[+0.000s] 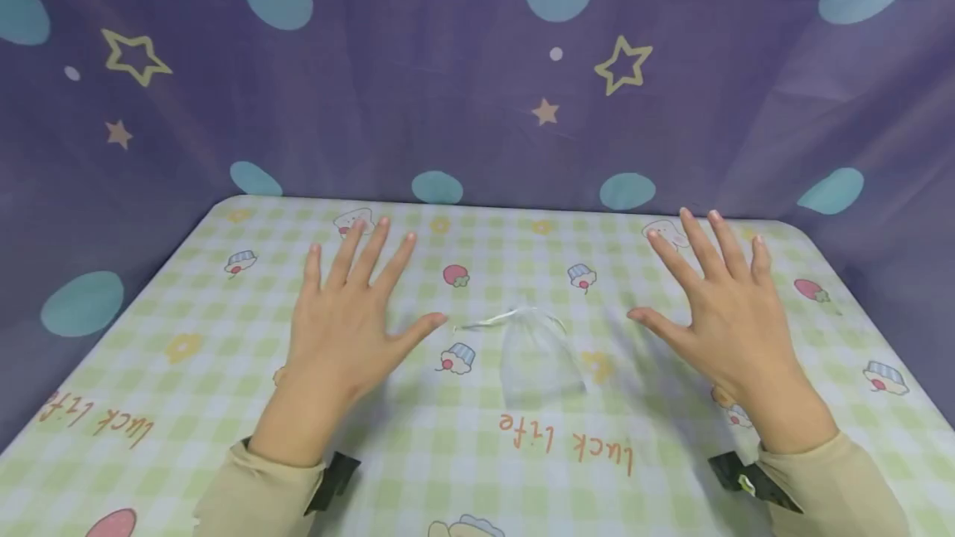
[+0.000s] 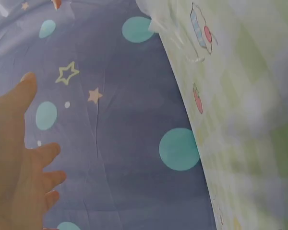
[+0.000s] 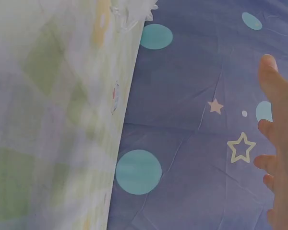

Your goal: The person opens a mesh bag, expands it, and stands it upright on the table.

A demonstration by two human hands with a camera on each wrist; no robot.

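A small sheer white drawstring pouch (image 1: 539, 363) lies on the checked tablecloth between the two hands, its cord trailing to the left. To its left, the left hand (image 1: 343, 326) is held with fingers spread and holds nothing. On the other side the right hand (image 1: 734, 321) has its fingers spread too, with nothing in it. Both hands are apart from the pouch. Each wrist view shows the thumb and fingers of its own hand, the left hand (image 2: 19, 158) and the right hand (image 3: 282, 139), and part of the pouch at the top edge.
A green-and-white checked tablecloth (image 1: 418, 471) printed with cupcakes, strawberries and lettering covers the table. Behind and beside it hangs a purple curtain (image 1: 448, 81) with stars and teal ovals. Dark devices (image 1: 333, 483) are strapped at the wrists over beige sleeves.
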